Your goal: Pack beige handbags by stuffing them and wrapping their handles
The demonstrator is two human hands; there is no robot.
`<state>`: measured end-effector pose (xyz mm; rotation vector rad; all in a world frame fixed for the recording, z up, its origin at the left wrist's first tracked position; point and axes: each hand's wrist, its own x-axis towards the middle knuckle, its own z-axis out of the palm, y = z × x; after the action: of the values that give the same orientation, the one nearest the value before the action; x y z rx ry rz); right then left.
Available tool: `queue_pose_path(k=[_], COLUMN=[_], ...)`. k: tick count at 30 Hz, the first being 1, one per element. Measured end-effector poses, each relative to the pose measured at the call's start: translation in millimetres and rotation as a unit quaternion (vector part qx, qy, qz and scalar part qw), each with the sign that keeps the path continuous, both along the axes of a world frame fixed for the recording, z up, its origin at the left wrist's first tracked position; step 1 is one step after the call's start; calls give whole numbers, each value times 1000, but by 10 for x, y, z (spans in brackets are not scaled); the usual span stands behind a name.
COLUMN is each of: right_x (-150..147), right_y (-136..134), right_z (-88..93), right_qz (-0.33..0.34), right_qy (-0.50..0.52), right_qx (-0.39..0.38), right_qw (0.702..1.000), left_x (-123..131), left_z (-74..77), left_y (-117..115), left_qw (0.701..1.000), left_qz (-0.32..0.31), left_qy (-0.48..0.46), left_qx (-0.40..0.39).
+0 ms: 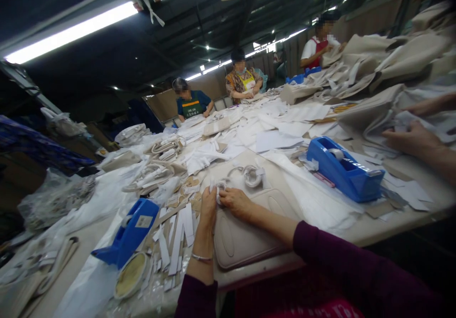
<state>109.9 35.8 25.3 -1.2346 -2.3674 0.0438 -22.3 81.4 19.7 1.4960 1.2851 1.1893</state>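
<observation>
A beige handbag lies flat in front of me, its rounded flap facing up. Over its upper part, my left hand and my right hand meet with fingers pinched together. Between them is a small white-wrapped piece, partly covered by the fingers; what lies under the wrapping I cannot make out. Just beyond my right hand rests a round coil wrapped in white, on the bag's far part. My left wrist carries a metal bracelet.
Blue tape dispensers stand to the left and right. White paper strips and a tape roll lie at left. A co-worker's hands handle beige material at right. Several people sit across the heaped table.
</observation>
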Motion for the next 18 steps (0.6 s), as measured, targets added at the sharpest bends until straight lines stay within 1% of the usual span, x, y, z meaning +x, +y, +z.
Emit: queue_pose_path(k=[4, 6, 9, 11, 13, 14, 16, 18], right_x=[72, 85, 84, 88, 109, 126, 169, 214], right_y=[8, -17, -112, -215, -330, -382, -460, -494], right_z=[1, 29, 108, 155, 164, 148, 82, -5], right_qz=[31, 16, -61, -125, -177, -197, -224, -229], right_qy=[-10, -13, 9, 37, 50, 51, 76, 165], right_qx=[4, 2, 7, 31, 54, 55, 43, 33], right_qw=[999, 1000, 998, 991, 981, 977, 971, 959], left_x=[5, 21, 77, 125, 167, 183, 213, 263], left_z=[-90, -98, -74, -51, -28, -14, 32, 108], left_y=[35, 48, 44, 14, -35, -65, -128, -184], left_qw=[999, 997, 990, 984, 976, 968, 941, 911], left_qz=[31, 60, 101, 119, 136, 148, 179, 195], left_qy=[26, 51, 99, 124, 162, 195, 272, 317], left_qx=[-4, 2, 28, 48, 58, 63, 95, 175])
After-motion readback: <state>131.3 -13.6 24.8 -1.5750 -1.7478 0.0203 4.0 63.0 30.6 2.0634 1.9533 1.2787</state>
